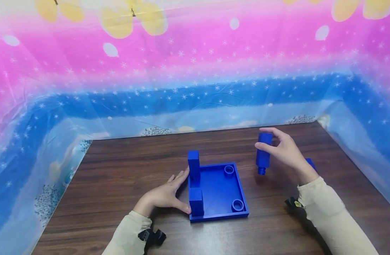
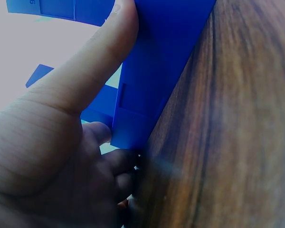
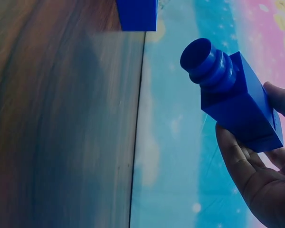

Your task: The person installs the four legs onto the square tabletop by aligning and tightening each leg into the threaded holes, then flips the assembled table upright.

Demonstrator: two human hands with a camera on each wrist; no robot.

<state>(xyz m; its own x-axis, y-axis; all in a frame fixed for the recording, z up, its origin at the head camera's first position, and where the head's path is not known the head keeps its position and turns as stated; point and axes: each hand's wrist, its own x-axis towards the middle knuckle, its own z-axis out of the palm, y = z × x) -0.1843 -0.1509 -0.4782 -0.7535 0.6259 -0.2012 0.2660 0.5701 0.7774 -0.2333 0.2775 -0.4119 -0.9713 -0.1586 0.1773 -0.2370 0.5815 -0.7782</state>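
A shallow blue square tray (image 1: 217, 193) lies on the table, with two upright blue posts, a far one (image 1: 193, 164) and a near one (image 1: 196, 202), at its left corners. Round ring sockets, one far (image 1: 229, 171) and one near (image 1: 237, 205), occupy the right corners. My left hand (image 1: 163, 195) rests along the tray's left side, thumb at the near corner and fingers towards the far one. To the right, above the table, my right hand (image 1: 288, 152) grips a loose blue square post (image 1: 263, 152) between thumb and fingers. Its threaded round end (image 3: 216, 71) points down.
Another blue piece (image 1: 310, 163) shows partly behind the right wrist; its shape is mostly hidden. The dark wooden table (image 1: 124, 166) ends at a patterned pink and blue cloth (image 1: 195, 71) behind and at both sides. Black straps with small devices sit at both wrists.
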